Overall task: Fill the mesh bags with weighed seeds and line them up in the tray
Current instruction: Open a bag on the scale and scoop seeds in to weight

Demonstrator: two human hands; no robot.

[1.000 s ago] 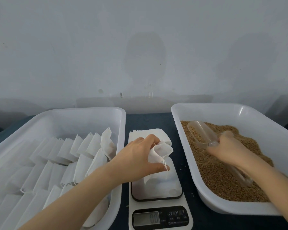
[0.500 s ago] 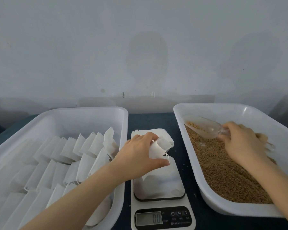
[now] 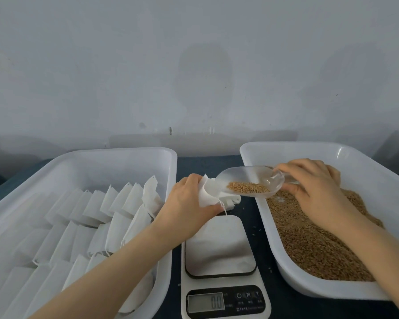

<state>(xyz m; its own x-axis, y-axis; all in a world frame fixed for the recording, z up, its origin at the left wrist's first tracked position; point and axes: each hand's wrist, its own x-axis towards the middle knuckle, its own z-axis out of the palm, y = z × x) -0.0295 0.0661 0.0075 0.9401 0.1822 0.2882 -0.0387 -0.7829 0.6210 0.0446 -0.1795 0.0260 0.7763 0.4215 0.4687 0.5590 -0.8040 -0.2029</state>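
My left hand (image 3: 186,204) grips a small white mesh bag (image 3: 209,192) by its mouth, lifted above the far end of the scale (image 3: 221,261). My right hand (image 3: 313,187) holds a clear plastic scoop (image 3: 251,180) by its handle. The scoop carries a small heap of brown seeds (image 3: 248,188), and its tip sits at the bag's open mouth. The seed tray (image 3: 293,279) on the right holds a deep layer of the same seeds. On the left, a white tray (image 3: 115,162) holds several filled white bags (image 3: 115,217) in rows.
The scale's display (image 3: 205,302) reads 0.0 and its steel plate is bare. A stack of empty white bags (image 3: 232,201) lies behind the scale, mostly hidden by the held bag. A few stray seeds lie on the dark tabletop (image 3: 260,231). A grey wall stands close behind.
My right hand lifted the scoop with seeds out of the seed tray and carried it left to the bag's mouth. My left hand raised the bag off the scale.
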